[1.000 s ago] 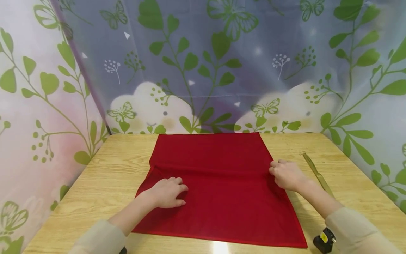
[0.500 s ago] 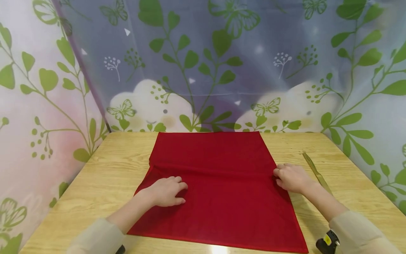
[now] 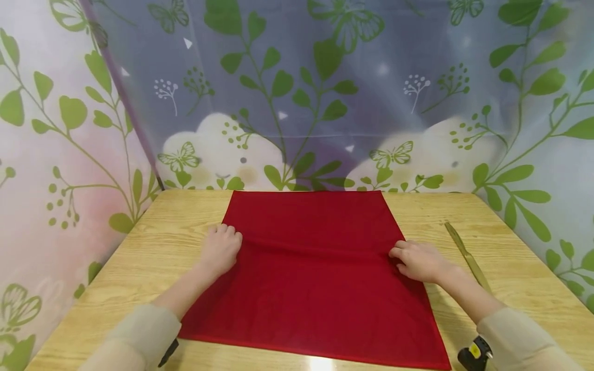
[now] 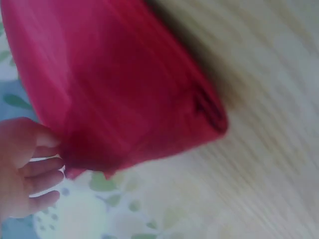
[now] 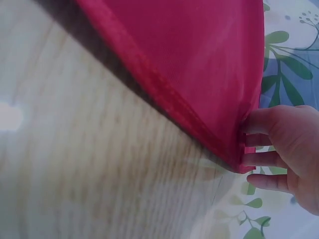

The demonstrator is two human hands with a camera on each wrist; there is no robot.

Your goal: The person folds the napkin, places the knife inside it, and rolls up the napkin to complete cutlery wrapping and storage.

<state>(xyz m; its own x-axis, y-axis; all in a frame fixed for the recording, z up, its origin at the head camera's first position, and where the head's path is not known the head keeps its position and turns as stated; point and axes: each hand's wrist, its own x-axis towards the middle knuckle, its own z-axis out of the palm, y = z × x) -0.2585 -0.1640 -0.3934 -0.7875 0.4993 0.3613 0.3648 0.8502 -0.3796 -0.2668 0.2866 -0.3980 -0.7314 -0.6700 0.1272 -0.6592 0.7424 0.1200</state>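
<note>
A red cloth [image 3: 315,299] lies over the middle of the wooden table, with a raised crease running across it from side to side. At its left edge my left hand [image 3: 221,248] grips the fabric with curled fingers; in the left wrist view the thumb and fingers of that hand [image 4: 30,167] meet the edge of the cloth [image 4: 114,94]. My right hand [image 3: 417,260] pinches the opposite edge at about the same height. The right wrist view has its fingers bent over the hemmed border of the cloth [image 5: 199,74].
A thin olive-gold strip [image 3: 467,256] lies on the wooden table [image 3: 515,273] to the right of the cloth. Printed curtains [image 3: 297,93] with leaves and butterflies stand behind and at both sides. A black device [image 3: 474,354] sits by the right sleeve.
My left hand has moved up and left, from over the cloth to its left edge, and now grips it there. The right hand stays at the right edge, shifted only slightly.
</note>
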